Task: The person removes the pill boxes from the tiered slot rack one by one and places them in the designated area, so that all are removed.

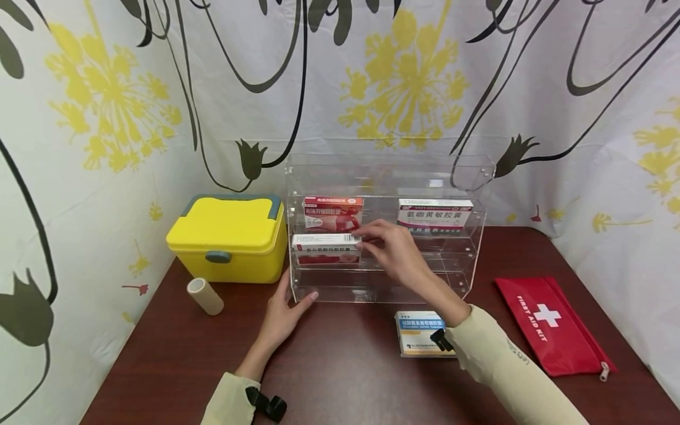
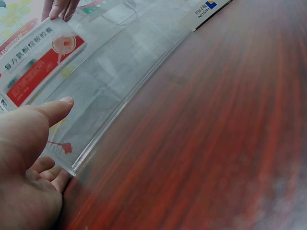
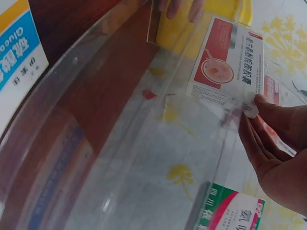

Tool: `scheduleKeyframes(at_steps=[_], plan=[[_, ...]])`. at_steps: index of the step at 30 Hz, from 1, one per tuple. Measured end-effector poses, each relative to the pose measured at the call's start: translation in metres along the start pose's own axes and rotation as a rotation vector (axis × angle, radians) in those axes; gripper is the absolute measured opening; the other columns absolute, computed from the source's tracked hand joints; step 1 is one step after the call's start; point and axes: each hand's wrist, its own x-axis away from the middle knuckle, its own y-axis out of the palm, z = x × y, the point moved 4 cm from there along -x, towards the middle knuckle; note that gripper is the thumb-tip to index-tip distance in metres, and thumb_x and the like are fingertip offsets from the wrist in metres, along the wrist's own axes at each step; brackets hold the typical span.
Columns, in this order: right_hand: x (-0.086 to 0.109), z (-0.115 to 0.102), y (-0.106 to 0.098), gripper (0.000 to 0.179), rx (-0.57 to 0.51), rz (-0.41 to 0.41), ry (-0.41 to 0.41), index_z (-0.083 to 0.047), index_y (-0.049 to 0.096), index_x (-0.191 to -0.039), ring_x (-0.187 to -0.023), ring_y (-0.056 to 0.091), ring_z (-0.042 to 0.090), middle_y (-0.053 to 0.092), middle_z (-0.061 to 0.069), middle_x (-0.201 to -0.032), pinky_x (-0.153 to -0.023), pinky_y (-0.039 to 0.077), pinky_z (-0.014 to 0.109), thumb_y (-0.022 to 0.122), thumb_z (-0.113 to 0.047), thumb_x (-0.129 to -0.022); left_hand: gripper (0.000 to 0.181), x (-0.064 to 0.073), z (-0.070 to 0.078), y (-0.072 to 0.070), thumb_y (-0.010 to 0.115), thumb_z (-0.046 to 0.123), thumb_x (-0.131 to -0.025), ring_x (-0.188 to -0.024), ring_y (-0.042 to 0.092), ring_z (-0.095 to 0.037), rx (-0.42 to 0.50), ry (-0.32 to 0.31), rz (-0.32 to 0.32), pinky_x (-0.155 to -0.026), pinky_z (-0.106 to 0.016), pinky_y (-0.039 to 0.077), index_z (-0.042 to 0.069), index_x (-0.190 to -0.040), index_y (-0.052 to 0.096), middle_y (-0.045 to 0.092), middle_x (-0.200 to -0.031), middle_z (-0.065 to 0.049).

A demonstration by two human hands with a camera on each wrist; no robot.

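Note:
A clear acrylic tiered rack (image 1: 382, 293) stands on the table. My right hand (image 1: 395, 251) pinches the right end of a white-and-red medicine box (image 1: 326, 248), thumb on one side and fingers on the other. This box sits at the left of a middle tier; the right wrist view shows its printed front (image 3: 218, 62). My left hand (image 1: 278, 313) is at the rack's lower left corner, fingers along the side panel and thumb (image 2: 60, 109) spread out across the front. A red medicine box (image 1: 333, 213) and a white, green and pink medicine box (image 1: 435, 217) occupy the tier above.
A yellow lidded case (image 1: 228, 236) stands left of the rack, with a beige cylinder (image 1: 205, 296) before it. A blue-and-white medicine box (image 1: 419, 333) lies in front of the rack, partly under my right forearm. At the right lies a red first aid pouch (image 1: 555, 324).

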Motion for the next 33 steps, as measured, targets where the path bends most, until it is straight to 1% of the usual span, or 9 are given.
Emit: scheduleKeyframes(at_steps=[9,15,19,22,24,27,29,31,33], plan=[[-0.006,-0.014,-0.023,0.022,0.024,0.062,-0.083,-0.007,0.076,-0.105,-0.088,0.067,0.016,0.07,0.003,-0.103,-0.078,0.055,0.031,0.078,-0.005,-0.083,0.081,0.002,-0.001,-0.002,0.076,0.031,-0.087,-0.134,0.041,-0.016,-0.004,0.001,0.006,-0.11,-0.034,0.034,0.036,-0.153,0.028,0.041,-0.151,-0.002],[-0.007,-0.03,-0.041,0.022,0.001,0.095,-0.135,-0.007,0.076,-0.106,-0.085,0.067,0.013,0.07,0.002,-0.102,-0.072,0.056,0.03,0.076,-0.004,-0.085,0.082,0.003,-0.002,-0.002,0.076,0.034,-0.086,-0.134,0.041,-0.017,-0.008,-0.009,0.012,-0.11,-0.034,0.034,0.035,-0.153,0.028,0.042,-0.15,-0.004],[-0.003,-0.039,-0.053,0.021,-0.001,0.097,-0.146,-0.009,0.076,-0.107,-0.085,0.066,0.01,0.069,0.0,-0.103,-0.069,0.055,0.032,0.076,-0.006,-0.086,0.082,0.003,-0.003,-0.002,0.076,0.035,-0.086,-0.135,0.041,-0.017,-0.007,-0.013,0.01,-0.11,-0.034,0.033,0.036,-0.153,0.028,0.042,-0.15,-0.003],[0.003,-0.041,-0.059,0.02,-0.004,0.062,-0.137,-0.011,0.076,-0.106,-0.083,0.065,0.007,0.07,-0.003,-0.102,-0.066,0.054,0.03,0.076,-0.008,-0.086,0.081,0.003,-0.002,-0.002,0.076,0.035,-0.087,-0.135,0.04,-0.017,-0.003,-0.014,0.008,-0.11,-0.033,0.033,0.037,-0.153,0.028,0.042,-0.15,-0.001],[0.01,-0.041,-0.061,0.02,-0.026,0.02,-0.123,-0.011,0.076,-0.105,-0.082,0.065,0.006,0.07,-0.004,-0.1,-0.066,0.054,0.027,0.077,-0.007,-0.085,0.081,0.002,-0.002,-0.001,0.076,0.032,-0.087,-0.135,0.04,-0.016,-0.002,-0.01,0.006,-0.11,-0.032,0.033,0.037,-0.153,0.028,0.041,-0.15,0.001],[0.025,-0.036,-0.058,0.021,-0.077,-0.063,-0.086,-0.01,0.076,-0.104,-0.079,0.065,0.006,0.071,-0.004,-0.098,-0.065,0.054,0.023,0.078,-0.005,-0.084,0.081,0.002,0.0,-0.001,0.076,0.021,-0.089,-0.135,0.041,-0.016,-0.003,0.01,0.004,-0.109,-0.032,0.035,0.032,-0.154,0.028,0.041,-0.15,-0.001],[0.036,-0.031,-0.053,0.021,-0.112,-0.128,-0.043,-0.011,0.076,-0.104,-0.079,0.065,0.006,0.071,-0.005,-0.098,-0.065,0.055,0.023,0.078,-0.005,-0.084,0.082,0.002,0.001,-0.001,0.074,0.012,-0.089,-0.134,0.041,-0.017,-0.006,0.025,0.002,-0.108,-0.032,0.036,0.027,-0.155,0.028,0.042,-0.15,-0.004],[0.048,-0.025,-0.047,0.019,-0.138,-0.188,0.014,-0.014,0.077,-0.104,-0.075,0.063,0.007,0.071,-0.007,-0.098,-0.062,0.054,0.024,0.077,-0.007,-0.085,0.083,0.001,0.002,-0.001,0.073,0.006,-0.089,-0.133,0.043,-0.018,-0.007,0.035,0.001,-0.107,-0.031,0.037,0.023,-0.155,0.027,0.044,-0.149,-0.007],[0.059,-0.019,-0.04,0.017,-0.16,-0.244,0.082,-0.017,0.077,-0.103,-0.072,0.062,0.008,0.071,-0.009,-0.096,-0.06,0.053,0.025,0.076,-0.011,-0.087,0.083,0.001,0.002,-0.001,0.072,0.004,-0.089,-0.133,0.043,-0.018,-0.006,0.033,0.002,-0.107,-0.031,0.037,0.022,-0.156,0.027,0.044,-0.148,-0.008]])
